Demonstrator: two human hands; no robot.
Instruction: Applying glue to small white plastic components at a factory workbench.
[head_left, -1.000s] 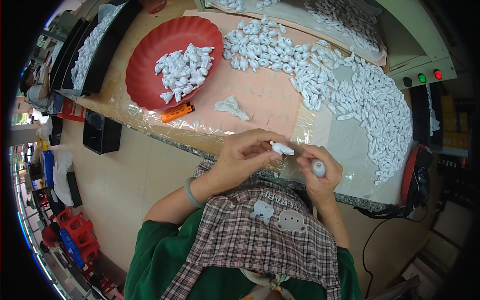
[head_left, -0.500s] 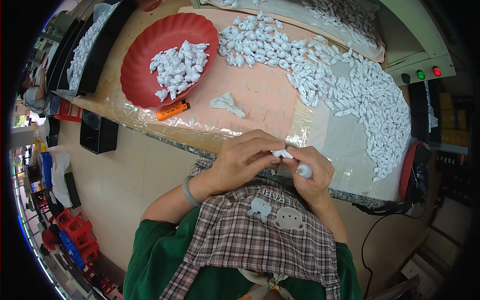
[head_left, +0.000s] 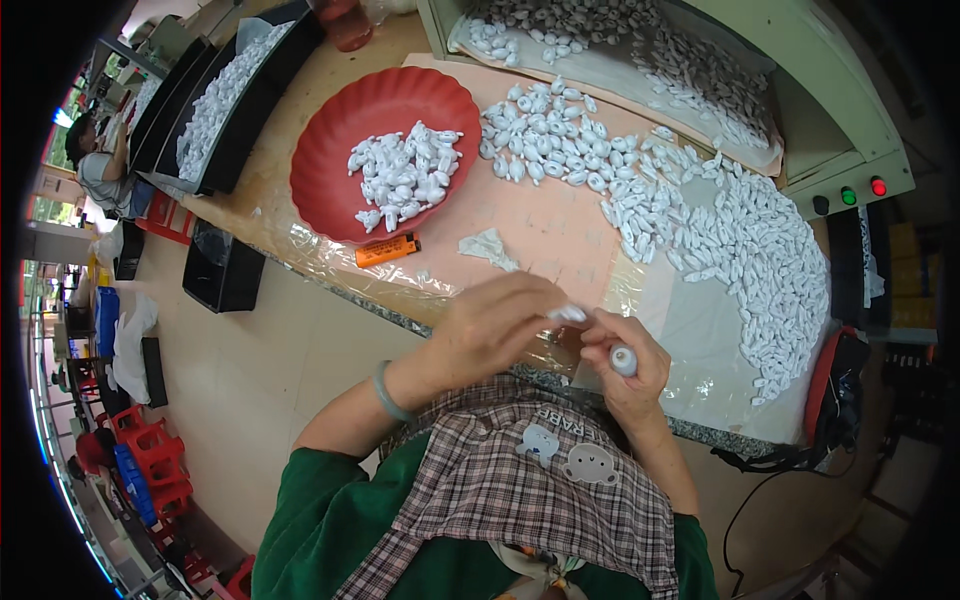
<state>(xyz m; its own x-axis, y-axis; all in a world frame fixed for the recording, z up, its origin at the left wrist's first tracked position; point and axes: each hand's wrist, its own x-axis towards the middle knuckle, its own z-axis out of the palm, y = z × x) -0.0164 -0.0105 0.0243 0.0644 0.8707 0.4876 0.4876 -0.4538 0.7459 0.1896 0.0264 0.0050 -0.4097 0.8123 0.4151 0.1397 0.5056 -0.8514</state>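
Observation:
Close to the table's front edge, my left hand [head_left: 500, 325] pinches a small white plastic piece [head_left: 568, 313] between thumb and fingertips. My right hand [head_left: 632, 370] is closed round a small white squeeze bottle [head_left: 623, 360], whose rounded end faces up out of the fist. Its tip is hidden by the fingers, which lie beside the white piece. Beyond my hands lie a pile of rounded white pieces [head_left: 560, 135] and a wide spread of slimmer white pieces [head_left: 770, 270]. A red scalloped bowl [head_left: 325, 130] holds a heap of joined white figures [head_left: 405, 175].
An orange lighter [head_left: 388, 250] and a crumpled white tissue [head_left: 488, 249] lie before the bowl. Black trays of white pieces [head_left: 235, 100] stand at far left. A pale green machine [head_left: 850, 150] with coloured buttons borders the back right. A black bin [head_left: 222, 265] sits on the floor.
My view has shifted, so the table's contents sit lower and further right in the picture. Both hands stay close together, and the fingers have opened up slightly around the white piece.

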